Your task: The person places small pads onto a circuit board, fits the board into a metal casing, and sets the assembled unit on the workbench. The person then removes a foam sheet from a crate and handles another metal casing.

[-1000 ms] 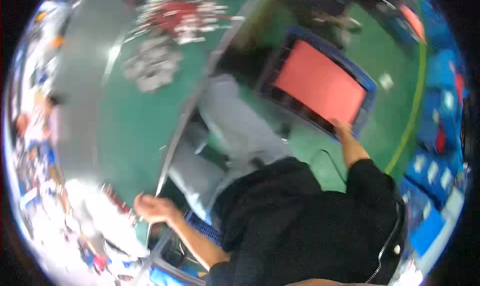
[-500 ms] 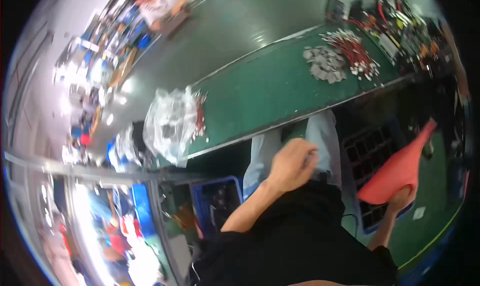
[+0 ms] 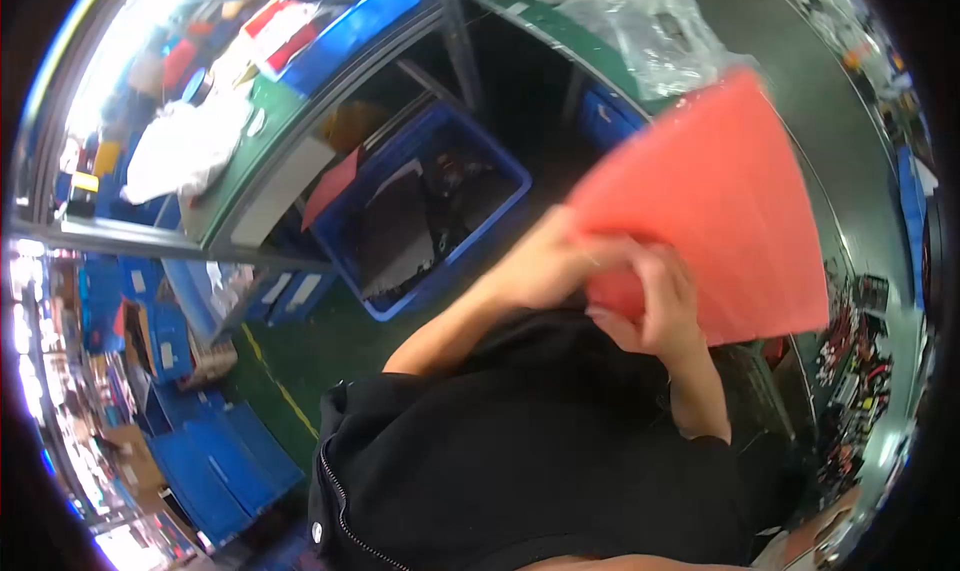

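Note:
In front of my chest is a flexible red sheet (image 3: 715,201), blurred at its upper edge and bunched near its lower left corner. My right hand (image 3: 665,301) has its fingers curled round that bunched corner. From the left, my left hand (image 3: 550,261) meets the same corner, its fingers partly hidden by the sheet and smeared by motion. To the left of the sheet a blue crate (image 3: 378,311) stands on the floor with dark flat pieces in it. Another red piece (image 3: 330,189) leans at the crate's left side.
A clear plastic bag (image 3: 665,46) lies on the green bench (image 3: 540,16) behind the sheet. Wires and small parts (image 3: 850,401) lie along the right. At the upper left, a metal-framed shelf holds a blue bin (image 3: 355,31). Several blue boxes (image 3: 215,461) stand lower left.
The view has swung left toward the crate. The red sheet has come from low on the right to in front of my chest, and my left hand has come to it.

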{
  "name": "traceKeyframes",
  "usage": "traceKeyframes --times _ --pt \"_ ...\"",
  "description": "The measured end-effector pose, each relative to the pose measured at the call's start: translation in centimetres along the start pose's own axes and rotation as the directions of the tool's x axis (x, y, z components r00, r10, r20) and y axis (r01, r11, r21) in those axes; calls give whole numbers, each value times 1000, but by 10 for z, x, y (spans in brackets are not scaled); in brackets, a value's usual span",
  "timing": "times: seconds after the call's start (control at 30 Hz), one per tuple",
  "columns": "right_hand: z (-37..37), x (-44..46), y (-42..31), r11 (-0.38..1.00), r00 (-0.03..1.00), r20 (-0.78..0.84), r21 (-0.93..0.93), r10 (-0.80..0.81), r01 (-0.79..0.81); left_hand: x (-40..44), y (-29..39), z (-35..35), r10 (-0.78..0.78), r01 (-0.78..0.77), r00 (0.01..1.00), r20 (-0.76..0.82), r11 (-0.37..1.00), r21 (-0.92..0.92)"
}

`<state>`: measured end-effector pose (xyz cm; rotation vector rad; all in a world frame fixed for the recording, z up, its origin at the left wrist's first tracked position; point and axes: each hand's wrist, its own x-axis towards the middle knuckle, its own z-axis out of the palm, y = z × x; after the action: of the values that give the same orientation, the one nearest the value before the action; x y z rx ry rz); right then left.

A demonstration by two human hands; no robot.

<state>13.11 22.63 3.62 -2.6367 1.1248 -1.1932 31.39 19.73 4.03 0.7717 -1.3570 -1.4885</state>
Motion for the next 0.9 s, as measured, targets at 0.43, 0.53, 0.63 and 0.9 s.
traceKeyframes --times 0.43,0.53,0.63,0.9 --pt "6 11 76 964 970 74 -120 -230 238 -224 -242 -322 -514 20 132 -848 857 -516" --pt "-22 -35 86 961 999 -3 -275 -43 40 -219 -261 -361 -485 178 32 -874 863 -472" --pt "-49 -114 71 882 939 -10 -340 344 -327 -145 -278 -363 -491 504 170 -855 789 -353" --pt "-10 -390 -36 -411 -365 -203 -282 909 -867 -11 -279 -247 -588 798 581 -563 546 255"
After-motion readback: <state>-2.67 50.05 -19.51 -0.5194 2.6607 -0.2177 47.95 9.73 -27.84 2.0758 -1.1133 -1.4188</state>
